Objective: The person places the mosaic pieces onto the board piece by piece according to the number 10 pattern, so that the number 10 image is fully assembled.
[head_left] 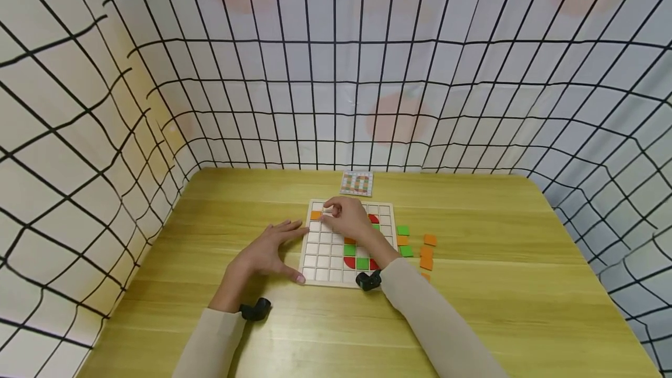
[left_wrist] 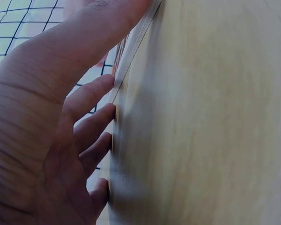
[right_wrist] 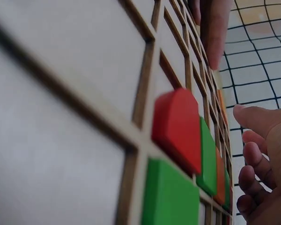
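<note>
A white gridded board [head_left: 317,261] lies on the table. My left hand [head_left: 265,249] spreads along its left side, with thumb and fingertips touching the edge; the left wrist view shows this hand [left_wrist: 51,126] by the board's rim [left_wrist: 131,54]. Over the upper left cells is my right hand [head_left: 349,217], its fingers bent beside an orange tile [head_left: 315,215]. The right wrist view shows the right hand [right_wrist: 264,164] with no piece visible between thumb and fingers. A red rounded piece [right_wrist: 178,129] and a green piece [right_wrist: 171,197] sit in the grid.
Loose green tiles [head_left: 403,230] and orange tiles [head_left: 430,240] lie right of the board. Behind it is a small pattern card [head_left: 357,184]. A black grid net [head_left: 346,82] over white sheeting surrounds the back and sides of the wooden table [head_left: 499,284].
</note>
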The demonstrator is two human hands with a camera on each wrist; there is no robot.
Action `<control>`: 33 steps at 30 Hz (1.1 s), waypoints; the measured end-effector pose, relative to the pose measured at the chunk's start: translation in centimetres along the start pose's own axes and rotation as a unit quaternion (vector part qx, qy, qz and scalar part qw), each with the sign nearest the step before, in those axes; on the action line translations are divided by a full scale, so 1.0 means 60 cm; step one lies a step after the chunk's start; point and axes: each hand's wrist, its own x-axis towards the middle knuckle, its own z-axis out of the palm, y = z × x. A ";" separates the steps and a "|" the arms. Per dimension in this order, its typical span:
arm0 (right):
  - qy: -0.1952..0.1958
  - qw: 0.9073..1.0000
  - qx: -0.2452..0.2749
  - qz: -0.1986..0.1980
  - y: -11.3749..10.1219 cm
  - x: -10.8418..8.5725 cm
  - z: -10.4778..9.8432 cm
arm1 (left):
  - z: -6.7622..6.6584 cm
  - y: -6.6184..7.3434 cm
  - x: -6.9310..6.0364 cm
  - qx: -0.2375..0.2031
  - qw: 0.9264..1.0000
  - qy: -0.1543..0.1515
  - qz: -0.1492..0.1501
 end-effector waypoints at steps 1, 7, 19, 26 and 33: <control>0.005 1.000 0.002 -0.001 0.001 -0.002 -0.004 | -0.001 0.000 0.000 0.000 1.000 0.000 0.000; 0.016 1.000 0.005 -0.001 0.012 -0.023 -0.029 | -0.003 0.000 -0.002 -0.002 1.000 0.001 -0.001; 0.039 0.999 -0.009 -0.008 0.057 -0.086 -0.098 | -0.003 0.004 -0.003 -0.005 1.000 -0.001 0.002; 0.047 0.998 -0.036 0.013 0.092 -0.124 -0.145 | -0.002 0.003 -0.002 -0.007 1.000 0.003 0.002; 0.051 0.997 -0.055 0.029 0.128 -0.157 -0.186 | -0.001 -0.001 0.001 -0.003 1.000 0.000 0.004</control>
